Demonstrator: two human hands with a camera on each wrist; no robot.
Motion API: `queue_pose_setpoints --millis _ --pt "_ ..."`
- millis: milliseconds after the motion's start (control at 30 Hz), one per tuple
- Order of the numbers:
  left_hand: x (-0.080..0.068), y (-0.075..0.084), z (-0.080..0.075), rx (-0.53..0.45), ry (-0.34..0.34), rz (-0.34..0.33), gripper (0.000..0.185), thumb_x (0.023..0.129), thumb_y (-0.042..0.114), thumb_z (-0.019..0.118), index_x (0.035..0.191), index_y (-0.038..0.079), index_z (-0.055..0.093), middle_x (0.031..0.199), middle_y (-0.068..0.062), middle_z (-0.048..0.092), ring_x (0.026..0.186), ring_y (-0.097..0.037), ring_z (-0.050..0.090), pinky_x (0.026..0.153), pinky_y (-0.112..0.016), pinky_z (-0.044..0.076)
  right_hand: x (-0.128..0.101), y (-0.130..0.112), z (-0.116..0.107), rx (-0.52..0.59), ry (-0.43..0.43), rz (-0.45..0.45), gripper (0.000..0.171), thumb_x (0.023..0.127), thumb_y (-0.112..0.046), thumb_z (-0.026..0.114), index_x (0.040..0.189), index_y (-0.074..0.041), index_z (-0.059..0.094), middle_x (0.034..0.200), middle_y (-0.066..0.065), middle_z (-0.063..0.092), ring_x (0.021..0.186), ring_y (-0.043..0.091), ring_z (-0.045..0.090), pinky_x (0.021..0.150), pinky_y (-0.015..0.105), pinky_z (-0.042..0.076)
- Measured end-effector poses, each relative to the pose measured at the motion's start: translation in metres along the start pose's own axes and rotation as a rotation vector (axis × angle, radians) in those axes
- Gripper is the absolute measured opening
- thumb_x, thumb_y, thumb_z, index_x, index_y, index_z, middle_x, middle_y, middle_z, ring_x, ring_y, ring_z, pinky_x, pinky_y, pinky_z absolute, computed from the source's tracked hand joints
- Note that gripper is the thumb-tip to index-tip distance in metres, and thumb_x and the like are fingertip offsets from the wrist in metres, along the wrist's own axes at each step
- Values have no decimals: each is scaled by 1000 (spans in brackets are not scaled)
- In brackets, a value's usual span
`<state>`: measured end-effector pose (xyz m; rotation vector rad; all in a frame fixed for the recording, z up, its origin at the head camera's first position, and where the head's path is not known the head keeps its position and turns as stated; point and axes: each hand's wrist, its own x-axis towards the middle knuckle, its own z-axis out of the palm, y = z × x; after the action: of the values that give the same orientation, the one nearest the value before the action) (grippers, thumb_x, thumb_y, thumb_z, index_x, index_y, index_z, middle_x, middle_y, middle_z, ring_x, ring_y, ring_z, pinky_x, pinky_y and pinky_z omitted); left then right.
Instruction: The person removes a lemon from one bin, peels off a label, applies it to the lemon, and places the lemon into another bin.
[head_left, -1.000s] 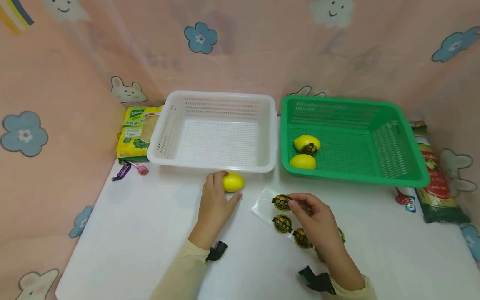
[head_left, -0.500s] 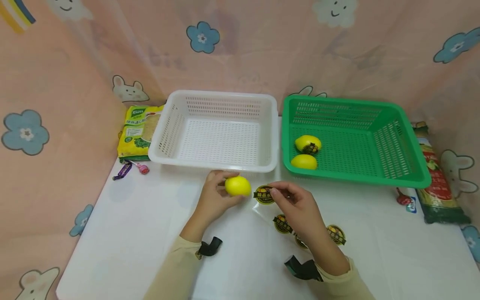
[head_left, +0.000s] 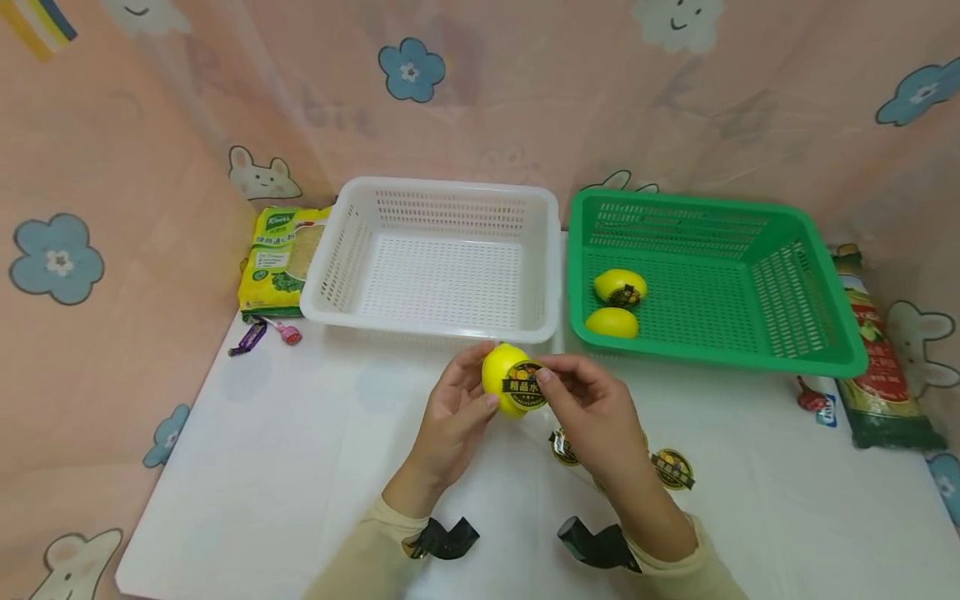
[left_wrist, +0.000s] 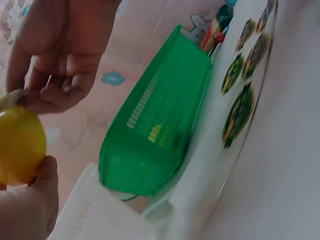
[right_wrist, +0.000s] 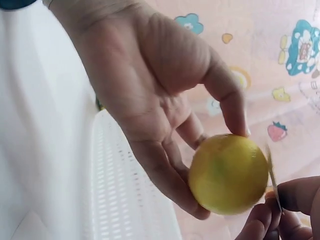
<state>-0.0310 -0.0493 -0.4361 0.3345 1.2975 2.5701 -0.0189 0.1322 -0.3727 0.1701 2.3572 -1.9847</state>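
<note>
Fingers: your left hand [head_left: 450,412] curls its fingers [right_wrist: 175,185] under and behind the lemon [head_left: 501,379], thumb on the near side; your right hand [head_left: 592,412] pinches the sticker [head_left: 525,388] between thumb and forefinger, the other fingers loosely bent.
Lemon against fingers: it sits at the tips of your left fingers, just below the centre of the head view, lifted off the table [head_left: 262,467]. In the right wrist view it rests on the fingertips with the thumb touching its top.
Sticker against lemon: the round black label lies on the lemon's right face, your right fingertips on its right edge. Whether it is fully pressed down, you cannot tell.
Far left: a yellow packet [head_left: 277,258] lies at the back left corner of the table, two wrapped sweets [head_left: 264,333] just in front of it.
Centre: the white basket [head_left: 435,329] stands just behind your hands.
Lower centre: the sticker sheet [head_left: 671,467] lies on the table under your right wrist, more round labels showing on it.
Right: the green basket [head_left: 712,354] stands just beside the white one and holds two lemons [head_left: 617,304], close together, the rear one bearing a dark label.
Far right: a long green and red packet [head_left: 877,367] lies beside the green basket.
</note>
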Motion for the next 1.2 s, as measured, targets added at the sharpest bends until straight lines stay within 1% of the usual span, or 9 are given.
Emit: queue_pose_setpoints --millis 233,367,500,667,767,867,1000,1100,1200 --pt "-3 -12 17 -48 56 -26 56 107 12 38 162 7 32 152 -10 46 129 -20 53 101 -38 53 -4 8 8 -195 131 -171 16 102 -13 74 117 -10 78 100 1 71 85 18 63 74 25 54" --pt "-2 -17 24 16 92 3 53 111 21 47 159 7 30 148 -10 49 124 -19 56 101 -32 52 -5 13 12 -263 180 -263 16 99 -9 76 115 -11 80 94 -2 67 80 15 61 70 22 52" --pt "-1 -17 28 75 117 16 55 111 18 54 158 6 29 145 -9 53 120 -18 59 98 -29 53 -6 16 14 -291 204 -331 19 98 -7 76 116 -8 80 94 0 66 80 15 60 70 19 51" --pt "0 -12 31 35 152 -12 50 112 14 49 158 7 29 144 -11 53 118 -21 60 100 -34 54 -4 21 12 -317 249 -401 30 100 -7 73 130 -8 72 112 9 64 96 17 58 79 22 46" --pt "3 -9 31 -30 183 -36 48 113 15 50 157 10 32 145 -12 52 118 -22 61 101 -37 54 -3 25 12 -301 269 -517 32 103 -3 65 133 -7 71 132 16 57 117 24 53 89 29 42" --pt "6 -5 32 -91 199 -57 46 113 15 50 156 13 35 147 -10 52 119 -22 61 100 -34 54 -3 29 17 -324 210 -642 31 108 -9 56 134 -8 72 153 18 47 137 35 40 96 39 37" --pt "4 -2 36 -169 201 -118 41 112 12 47 152 19 42 134 -2 60 119 -16 60 98 -27 52 0 35 27 -435 129 -726 37 115 -28 43 136 -13 70 164 17 35 144 42 31 101 53 30" --pt "1 0 40 -220 204 -157 39 112 8 45 149 22 47 117 4 65 117 -13 61 98 -25 52 1 38 31 -484 142 -753 41 116 -33 37 133 -12 68 163 18 37 140 45 36 104 62 28" --pt "0 2 41 -238 209 -154 42 111 1 44 148 20 49 105 6 66 112 -11 63 98 -24 52 1 38 33 -500 159 -772 41 115 -36 37 130 -12 66 162 18 38 137 46 39 104 64 28"
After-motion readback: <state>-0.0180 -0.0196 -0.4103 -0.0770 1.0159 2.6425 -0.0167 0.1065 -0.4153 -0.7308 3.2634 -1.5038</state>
